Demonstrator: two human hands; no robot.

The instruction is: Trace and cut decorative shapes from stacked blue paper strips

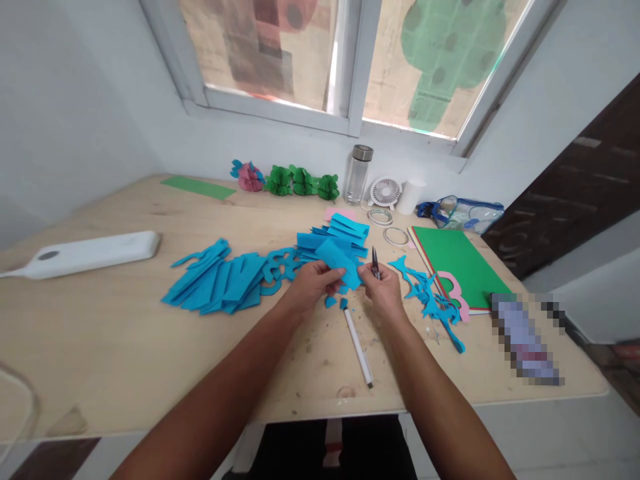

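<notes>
My left hand (311,288) is closed on a folded piece of blue paper (339,260), pinching it between thumb and fingers above the table. At the paper's right edge, my right hand (384,292) is closed around small scissors (375,259), their dark blades pointing away from me. Its fingertips meet the paper's edge; whether they also grip it, I cannot tell. Small blue offcuts (331,302) and a white marker (359,350) lie below my hands. Just behind the held piece is a stack of folded blue papers (350,230).
Blue strips (215,283) and cut blue shapes (281,264) lie left. Blue scraps (430,293) and green sheets (455,260) lie right. Along the back are green paper ornaments (303,181), a glass bottle (358,177), a small fan (385,192) and a clear pouch (467,213).
</notes>
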